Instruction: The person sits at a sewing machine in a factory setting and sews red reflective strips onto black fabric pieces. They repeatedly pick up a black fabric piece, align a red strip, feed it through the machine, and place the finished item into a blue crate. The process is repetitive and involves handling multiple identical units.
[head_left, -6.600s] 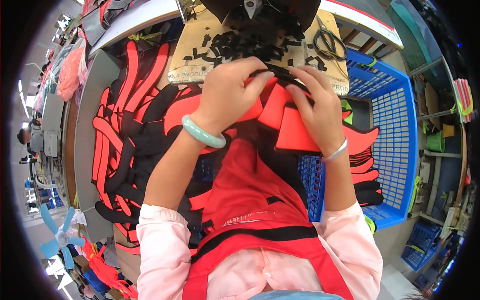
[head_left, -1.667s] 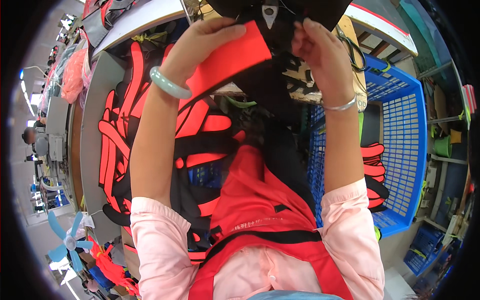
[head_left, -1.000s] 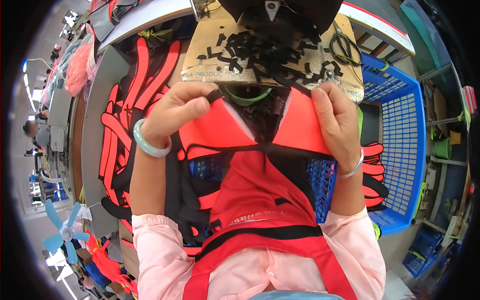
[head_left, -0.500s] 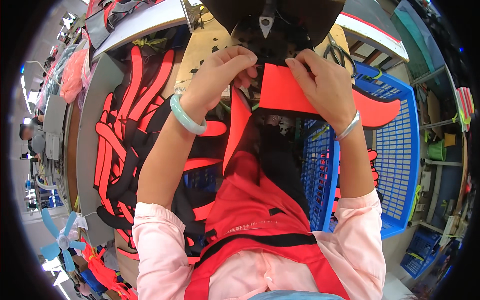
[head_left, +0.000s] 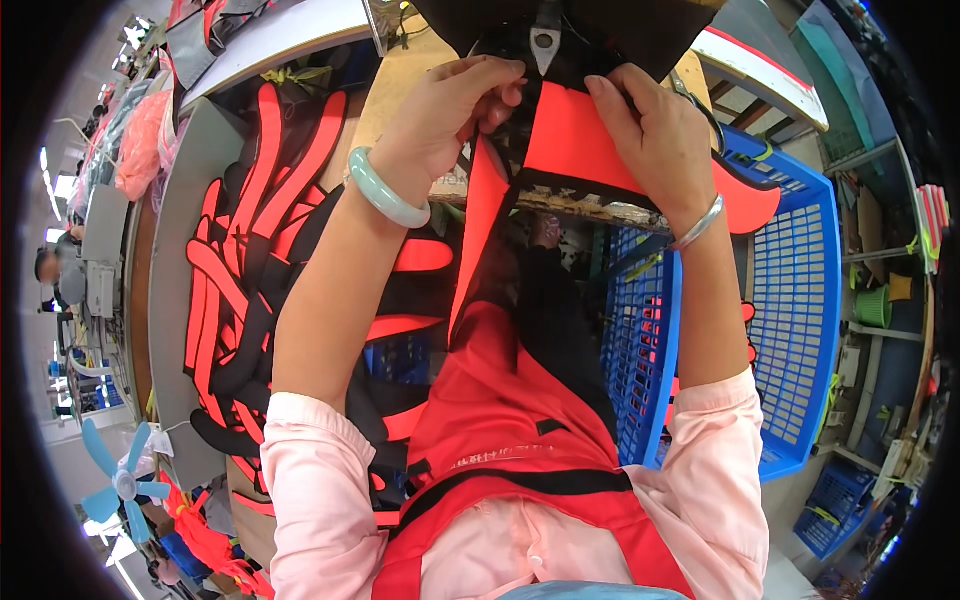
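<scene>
My left hand (head_left: 440, 120) is closed in a pinch on the black edge of a neon red fabric piece (head_left: 565, 135). My right hand (head_left: 665, 145) grips the same piece farther right, thumb on its top face. The piece has black edging; its curved end shows past my right wrist, and a narrow flap hangs below my left hand. Both hands are just in front of a dark machine head with a pointed metal part (head_left: 544, 45) above the fabric. Exactly where the fabric meets the machine is hidden in dark shadow.
A grey bin (head_left: 170, 250) at left holds many red and black fabric strips (head_left: 265, 200). A blue plastic basket (head_left: 822, 300) stands at right with similar pieces. Scissors lie partly hidden behind my right hand. A blue fan (head_left: 126, 485) is at lower left.
Both hands have moved slightly away from me, carrying the fabric piece farther under the machine head. Their grip looks the same.
</scene>
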